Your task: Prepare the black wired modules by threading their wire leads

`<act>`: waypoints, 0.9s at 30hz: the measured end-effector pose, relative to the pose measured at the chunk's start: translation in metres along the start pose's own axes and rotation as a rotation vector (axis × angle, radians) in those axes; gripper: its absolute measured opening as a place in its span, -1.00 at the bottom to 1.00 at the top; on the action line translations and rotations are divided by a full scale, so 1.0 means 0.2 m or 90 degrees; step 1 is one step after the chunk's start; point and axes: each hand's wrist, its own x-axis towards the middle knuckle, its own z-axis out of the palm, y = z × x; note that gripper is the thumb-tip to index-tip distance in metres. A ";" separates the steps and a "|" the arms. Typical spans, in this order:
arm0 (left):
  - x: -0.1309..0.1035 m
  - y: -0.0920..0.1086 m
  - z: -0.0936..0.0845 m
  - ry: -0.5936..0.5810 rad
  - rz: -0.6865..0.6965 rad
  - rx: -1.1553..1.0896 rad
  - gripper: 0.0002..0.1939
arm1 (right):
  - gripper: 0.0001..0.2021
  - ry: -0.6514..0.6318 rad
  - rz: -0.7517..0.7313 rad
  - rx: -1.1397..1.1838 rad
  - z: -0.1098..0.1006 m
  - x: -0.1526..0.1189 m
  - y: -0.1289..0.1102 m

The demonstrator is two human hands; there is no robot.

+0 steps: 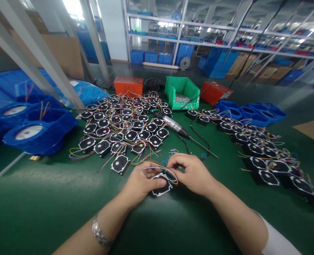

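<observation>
My left hand (143,182) is closed on a square black motor (160,190) with bright metal edges, its thumb lying across the top face. Red, yellow, white and blue wires (170,170) rise from the motor and loop over it. The fingers of my right hand (191,173) are bent in a pinch by the motor's far right corner, close to the wires; what lies between the fingertips is hidden. Just beyond my hands are small blue rings (204,155) and a few screws (173,151). Another motor (120,164) lies to the left, apart from my hand.
Many similar motors (131,135) crowd the green table (93,198), with more in rows (255,149) at right. A power screwdriver (175,125) with a long bit lies beyond my hands. Behind stand a green bin (182,92) of small metal parts, orange boxes (128,86) and blue trays (252,112).
</observation>
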 end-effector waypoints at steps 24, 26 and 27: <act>0.01 0.00 0.00 0.107 -0.016 -0.058 -0.66 | -0.90 0.030 0.186 0.202 0.04 0.04 0.14; 0.01 0.00 -0.01 0.114 -0.014 -0.040 -0.66 | -0.86 0.066 0.241 0.235 0.04 0.04 0.17; 0.02 0.00 -0.01 0.114 -0.017 -0.031 -0.65 | -0.84 0.081 0.251 0.235 0.04 0.04 0.18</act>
